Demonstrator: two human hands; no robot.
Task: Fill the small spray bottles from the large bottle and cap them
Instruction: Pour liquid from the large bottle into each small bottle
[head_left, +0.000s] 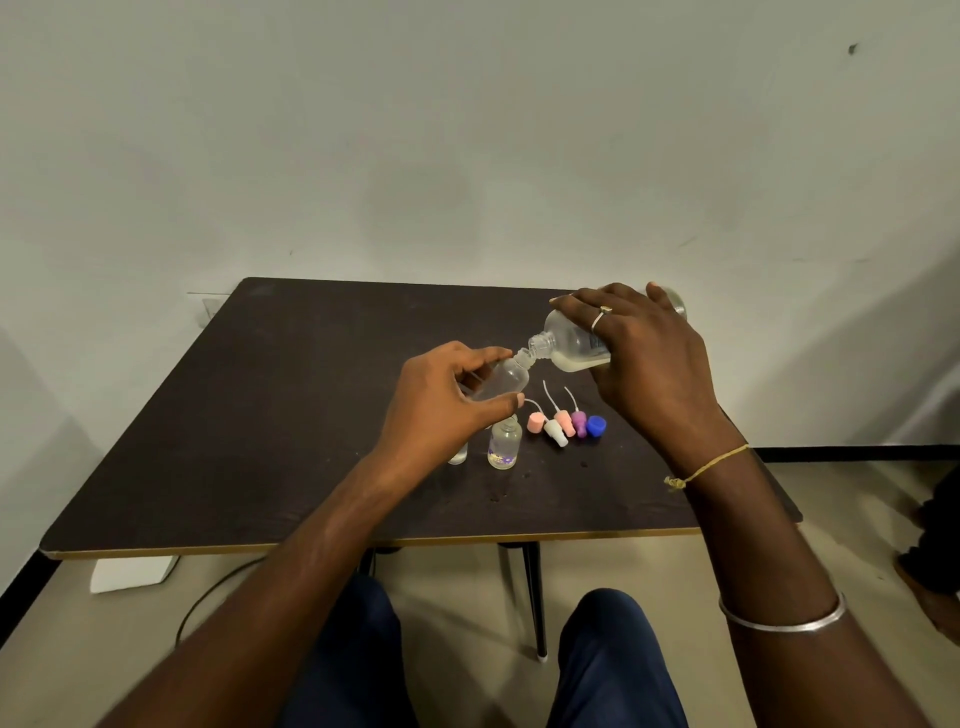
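Observation:
My right hand (644, 353) grips the large clear bottle (569, 345), tipped on its side with pale liquid pooled low and its open mouth pointing left. My left hand (447, 400) holds a small clear spray bottle (501, 379) tilted, its neck touching the large bottle's mouth. Another small uncapped bottle (504, 444) with a purple label stands on the table below my left hand. A further small bottle (458, 456) is partly hidden behind my left wrist. Spray caps with dip tubes lie in a row: pink (535, 422), white (555, 432), pink (565, 422), purple (580, 422).
A blue cap (596, 427) lies at the right end of the cap row. The dark table (270, 426) stands against a pale wall. A white box (132, 574) and a cable lie on the floor under the table's left side. My knees are below the front edge.

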